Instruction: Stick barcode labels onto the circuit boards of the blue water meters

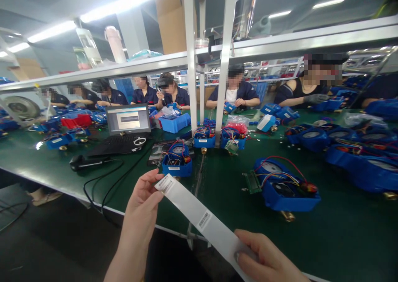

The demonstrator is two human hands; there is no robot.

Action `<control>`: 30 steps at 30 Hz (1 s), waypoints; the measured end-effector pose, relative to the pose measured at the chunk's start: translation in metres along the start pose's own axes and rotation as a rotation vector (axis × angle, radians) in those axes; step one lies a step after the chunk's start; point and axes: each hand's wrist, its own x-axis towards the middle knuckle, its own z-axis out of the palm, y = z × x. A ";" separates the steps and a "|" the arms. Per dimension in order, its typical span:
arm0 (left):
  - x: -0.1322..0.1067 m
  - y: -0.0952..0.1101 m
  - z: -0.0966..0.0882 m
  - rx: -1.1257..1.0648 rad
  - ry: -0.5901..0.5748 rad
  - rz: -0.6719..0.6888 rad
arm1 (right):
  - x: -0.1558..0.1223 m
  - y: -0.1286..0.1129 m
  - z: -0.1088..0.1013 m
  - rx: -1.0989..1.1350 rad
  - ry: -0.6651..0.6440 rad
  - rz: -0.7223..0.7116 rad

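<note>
A white strip of barcode labels (pixel 189 205) stretches slantwise between my two hands, in front of the table's near edge. Thumb and fingers of my left hand (pixel 144 197) pinch its upper left end, where one printed label shows. My right hand (pixel 261 255) grips the lower right part, thumb on top; the strip's far end runs out of view at the bottom. Just beyond the upper end stands a blue meter housing (pixel 177 162) with wires and a round dial. To the right sits a larger-looking blue meter housing (pixel 287 191) with a loose green circuit board (pixel 253 181) and a brass fitting.
A laptop (pixel 129 124) stands at the left back, with a black handheld scanner (pixel 88 162) and its cable before it. White shelf posts (pixel 219 66) rise mid-table. Several more blue housings (pixel 363 164) crowd the right. Several co-workers sit across the green table (pixel 220 215).
</note>
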 end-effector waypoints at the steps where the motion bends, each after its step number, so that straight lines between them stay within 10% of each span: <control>1: -0.004 -0.004 0.000 -0.002 -0.001 -0.017 | 0.001 -0.001 -0.001 0.030 -0.004 -0.009; 6: -0.044 -0.029 0.000 0.194 -0.020 -0.135 | 0.013 -0.009 -0.003 0.333 -0.071 -0.075; 11: -0.083 -0.042 0.018 0.614 -0.646 -0.098 | 0.031 -0.036 0.001 0.512 -0.113 -0.116; 15: -0.086 -0.047 0.034 0.595 -0.760 -0.130 | 0.044 -0.052 0.006 0.457 -0.075 -0.199; 23: -0.043 -0.016 0.029 0.203 -0.020 -0.298 | 0.044 -0.020 0.019 0.619 -0.302 -0.172; 30: 0.004 0.031 0.020 0.020 0.497 -0.111 | 0.018 0.004 0.003 0.371 -0.203 -0.038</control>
